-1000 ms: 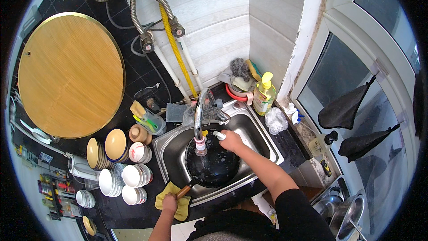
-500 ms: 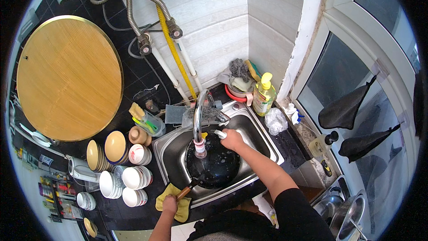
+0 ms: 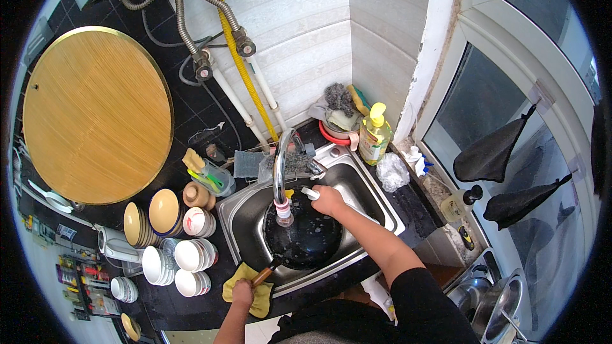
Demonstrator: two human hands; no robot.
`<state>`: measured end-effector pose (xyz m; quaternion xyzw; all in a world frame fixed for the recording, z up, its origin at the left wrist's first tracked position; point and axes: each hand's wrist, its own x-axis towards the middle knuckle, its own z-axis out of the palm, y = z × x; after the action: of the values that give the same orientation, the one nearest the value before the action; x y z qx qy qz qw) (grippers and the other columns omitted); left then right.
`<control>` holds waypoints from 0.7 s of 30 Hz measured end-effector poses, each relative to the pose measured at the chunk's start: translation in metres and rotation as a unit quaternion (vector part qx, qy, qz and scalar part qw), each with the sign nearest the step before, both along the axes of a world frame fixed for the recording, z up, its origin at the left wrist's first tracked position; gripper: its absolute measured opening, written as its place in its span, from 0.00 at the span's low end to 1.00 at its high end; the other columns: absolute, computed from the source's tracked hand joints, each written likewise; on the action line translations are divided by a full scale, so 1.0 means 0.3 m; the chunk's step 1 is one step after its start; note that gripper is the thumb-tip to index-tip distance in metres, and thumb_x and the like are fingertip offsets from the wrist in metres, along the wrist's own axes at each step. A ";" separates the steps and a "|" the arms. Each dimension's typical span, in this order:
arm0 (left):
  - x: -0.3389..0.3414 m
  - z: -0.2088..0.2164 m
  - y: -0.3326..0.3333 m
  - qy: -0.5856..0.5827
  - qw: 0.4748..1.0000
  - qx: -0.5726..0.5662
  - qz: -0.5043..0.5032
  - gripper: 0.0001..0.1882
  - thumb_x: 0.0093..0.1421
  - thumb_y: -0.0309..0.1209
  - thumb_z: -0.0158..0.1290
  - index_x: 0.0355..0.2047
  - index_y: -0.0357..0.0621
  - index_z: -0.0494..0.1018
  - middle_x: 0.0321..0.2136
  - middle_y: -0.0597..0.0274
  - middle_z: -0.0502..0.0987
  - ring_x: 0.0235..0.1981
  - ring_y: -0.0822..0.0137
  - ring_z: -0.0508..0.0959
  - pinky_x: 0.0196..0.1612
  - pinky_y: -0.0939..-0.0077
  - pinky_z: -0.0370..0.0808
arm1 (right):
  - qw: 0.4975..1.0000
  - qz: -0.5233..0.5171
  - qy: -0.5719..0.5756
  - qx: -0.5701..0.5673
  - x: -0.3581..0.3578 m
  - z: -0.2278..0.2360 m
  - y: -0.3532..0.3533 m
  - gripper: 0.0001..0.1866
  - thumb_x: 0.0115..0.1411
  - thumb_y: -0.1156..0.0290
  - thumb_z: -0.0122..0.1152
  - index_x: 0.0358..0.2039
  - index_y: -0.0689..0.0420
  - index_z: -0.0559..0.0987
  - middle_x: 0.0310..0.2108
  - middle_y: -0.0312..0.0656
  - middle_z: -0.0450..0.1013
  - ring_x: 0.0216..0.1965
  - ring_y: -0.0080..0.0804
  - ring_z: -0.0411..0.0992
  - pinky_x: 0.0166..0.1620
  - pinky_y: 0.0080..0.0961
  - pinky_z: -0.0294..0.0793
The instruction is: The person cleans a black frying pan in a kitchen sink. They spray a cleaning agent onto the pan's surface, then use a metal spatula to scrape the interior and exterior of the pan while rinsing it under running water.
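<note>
A black wok (image 3: 305, 242) with a wooden handle lies tilted in the steel sink (image 3: 245, 239), its dark surface wet and spotted. At the front left rim, my left hand (image 3: 243, 293) is closed round the wooden handle (image 3: 262, 276). A yellow cloth (image 3: 260, 302) lies under that hand and the handle. Over the wok's far right side, my right hand (image 3: 328, 200) is closed on a slim white object (image 3: 311, 193); one end pokes out past the fingers, and its kind cannot be made out. The chrome faucet (image 3: 280, 172) arches over the wok.
Stacked white bowls (image 3: 191, 255) and yellow bowls (image 3: 164, 210) crowd the counter at left. A dish soap bottle (image 3: 375, 135), a crumpled plastic bag (image 3: 392, 172) and a red-rimmed basin (image 3: 336, 134) stand behind the sink. A round wooden board (image 3: 99, 114) leans at far left.
My right hand has shifted slightly left, and a pale strip now shows beside its wrist. My left hand keeps its hold on the wok handle. The whole view has moved a little.
</note>
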<state>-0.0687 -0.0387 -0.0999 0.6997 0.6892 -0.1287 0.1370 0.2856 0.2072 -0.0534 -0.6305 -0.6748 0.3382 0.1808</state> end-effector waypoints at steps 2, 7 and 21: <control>-0.007 -0.010 -0.002 -0.004 1.000 0.000 0.003 0.08 0.48 0.29 0.56 0.28 0.41 0.74 0.31 0.52 0.74 0.36 0.52 0.74 0.40 0.61 0.73 | 1.000 -0.002 0.005 0.015 0.002 -0.005 -0.006 0.13 0.44 0.68 0.55 0.33 0.54 0.77 0.32 0.49 0.75 0.38 0.49 0.73 0.43 0.40 0.72; -0.009 -0.016 -0.002 0.005 1.000 -0.003 0.002 0.08 0.48 0.29 0.56 0.29 0.41 0.75 0.31 0.52 0.74 0.36 0.52 0.74 0.40 0.61 0.73 | 1.000 0.020 0.004 0.007 0.004 0.022 -0.025 0.12 0.45 0.69 0.55 0.32 0.54 0.77 0.32 0.50 0.75 0.37 0.49 0.73 0.43 0.42 0.72; -0.006 -0.010 -0.003 -0.019 1.000 -0.002 0.021 0.10 0.45 0.30 0.59 0.28 0.39 0.75 0.32 0.49 0.73 0.36 0.48 0.73 0.39 0.59 0.72 | 0.999 0.045 0.009 0.027 -0.014 0.016 -0.074 0.12 0.44 0.68 0.57 0.32 0.51 0.77 0.30 0.47 0.76 0.35 0.48 0.74 0.41 0.39 0.72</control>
<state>-0.0704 -0.0396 -0.1028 0.6873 0.7006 -0.1139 0.1544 0.2812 0.1849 -0.0485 -0.5912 -0.7100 0.3333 0.1879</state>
